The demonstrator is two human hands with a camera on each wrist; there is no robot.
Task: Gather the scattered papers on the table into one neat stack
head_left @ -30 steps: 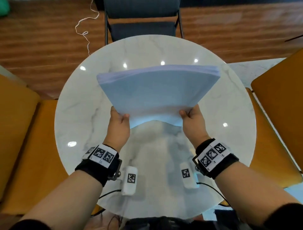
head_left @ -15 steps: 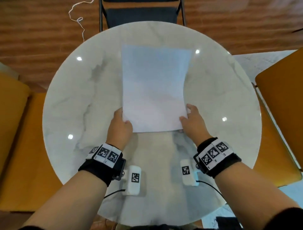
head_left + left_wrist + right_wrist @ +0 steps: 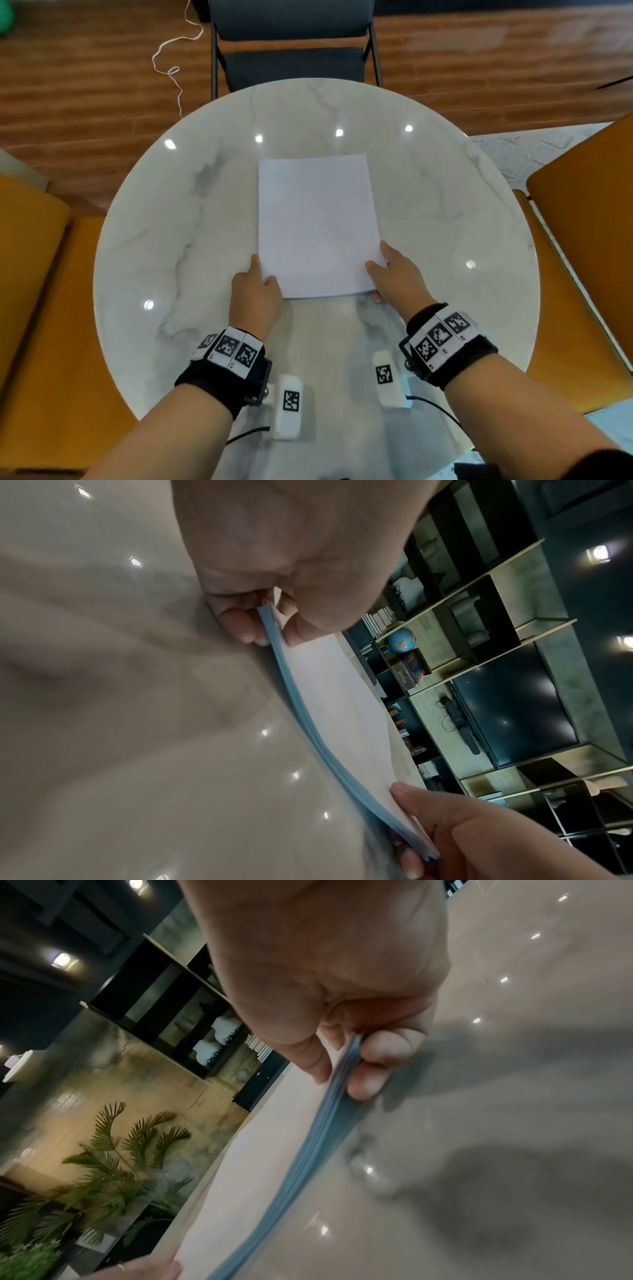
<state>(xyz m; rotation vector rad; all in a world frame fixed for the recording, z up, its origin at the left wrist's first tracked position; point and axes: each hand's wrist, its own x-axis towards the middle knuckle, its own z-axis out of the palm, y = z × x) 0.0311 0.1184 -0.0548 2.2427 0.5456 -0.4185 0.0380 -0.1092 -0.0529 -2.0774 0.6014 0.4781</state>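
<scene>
Paper stack [image 3: 317, 224]: mid-table [image 3: 144, 246], near edge raised. My left hand [image 3: 255, 291] and right hand [image 3: 397, 274] pinch its near corners, thumbs on top, likely to keep the sheets square while lowering.

Look to the shelving behind the worktop in your left wrist view: a box [image 3: 409, 670] lying beside the globe [image 3: 400, 640] carries lettering that seems to read "Harry Potter", though it is small and tilted. The black-and-white square marker tags on your wristbands [image 3: 234, 353] and on the small white blocks [image 3: 290, 401] show only coded patterns, with no words or numbers you can read.
</scene>
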